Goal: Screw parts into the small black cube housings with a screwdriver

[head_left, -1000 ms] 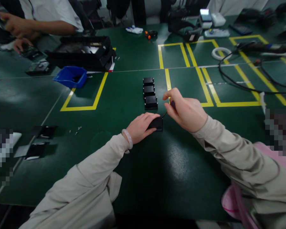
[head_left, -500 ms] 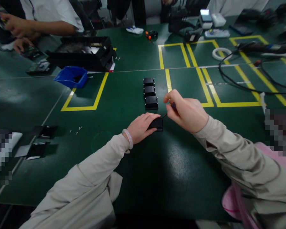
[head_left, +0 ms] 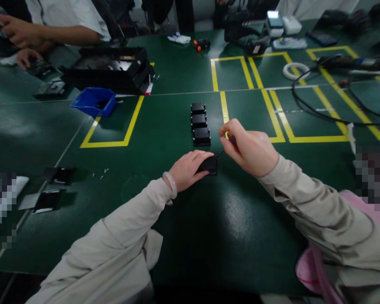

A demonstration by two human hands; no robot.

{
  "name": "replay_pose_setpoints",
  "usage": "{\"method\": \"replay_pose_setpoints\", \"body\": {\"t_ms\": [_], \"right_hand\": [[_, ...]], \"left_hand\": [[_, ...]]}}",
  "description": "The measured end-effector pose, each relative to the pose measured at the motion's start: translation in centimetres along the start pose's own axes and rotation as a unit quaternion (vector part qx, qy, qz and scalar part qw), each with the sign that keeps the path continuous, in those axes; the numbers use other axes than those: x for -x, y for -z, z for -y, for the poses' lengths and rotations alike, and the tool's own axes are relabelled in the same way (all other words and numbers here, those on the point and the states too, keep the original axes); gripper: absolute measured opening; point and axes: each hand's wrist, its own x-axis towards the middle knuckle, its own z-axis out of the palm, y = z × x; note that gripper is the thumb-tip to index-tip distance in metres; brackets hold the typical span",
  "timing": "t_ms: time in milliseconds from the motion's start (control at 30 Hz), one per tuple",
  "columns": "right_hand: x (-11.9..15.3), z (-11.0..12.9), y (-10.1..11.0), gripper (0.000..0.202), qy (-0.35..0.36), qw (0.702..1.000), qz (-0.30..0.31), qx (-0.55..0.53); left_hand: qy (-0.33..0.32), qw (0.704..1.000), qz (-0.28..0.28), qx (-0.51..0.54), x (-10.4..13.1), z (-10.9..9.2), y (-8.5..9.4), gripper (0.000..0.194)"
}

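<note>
My left hand is closed over a small black box and presses it to the green table; its palm hides the box's left part. In my right hand is a screwdriver with a dark handle, mostly covered by the fingers. Its thin shaft slants down to the box's upper right corner. Just beyond my left hand, three similar black boxes stand in a column, with small shiny screws at their sides. Several loose screws lie to the left.
A blue bin stands at the left, in front of stacked black trays. Black parts lie at the near left. A white ring and a black cable are at the right. A co-worker's hands are at the far left.
Almost nothing differs. My right hand and the screwdriver have shifted very slightly, with the tip still at the box's corner. My left hand keeps its hold.
</note>
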Motion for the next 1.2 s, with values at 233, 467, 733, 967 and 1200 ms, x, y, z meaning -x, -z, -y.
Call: {"method": "replay_pose_setpoints", "body": {"t_ms": [233, 467, 733, 967, 1200], "right_hand": [[0.01, -0.22, 0.02, 0.028, 0.007, 1.000, 0.001, 0.006], [0.10, -0.20, -0.24, 0.029, 0.008, 1.000, -0.011, -0.014], [0.16, -0.20, -0.08, 0.029, 0.027, 0.999, -0.001, 0.017], [0.27, 0.04, -0.04, 0.028, 0.025, 0.999, -0.019, 0.028], [0.28, 0.00, 0.18, 0.032, 0.042, 0.998, -0.008, 0.050]], "left_hand": [[0.000, 1.000, 0.000, -0.003, 0.02, 0.02, -0.01, 0.045], [0.000, 1.000, -0.004, 0.000, -0.03, -0.04, -0.01, 0.046], [-0.003, 1.000, -0.003, -0.001, -0.01, 0.12, -0.10, 0.046], [-0.005, 1.000, -0.007, -0.005, 0.02, 0.14, -0.14, 0.046], [-0.007, 1.000, -0.007, -0.008, 0.08, 0.22, -0.20, 0.047]]}}
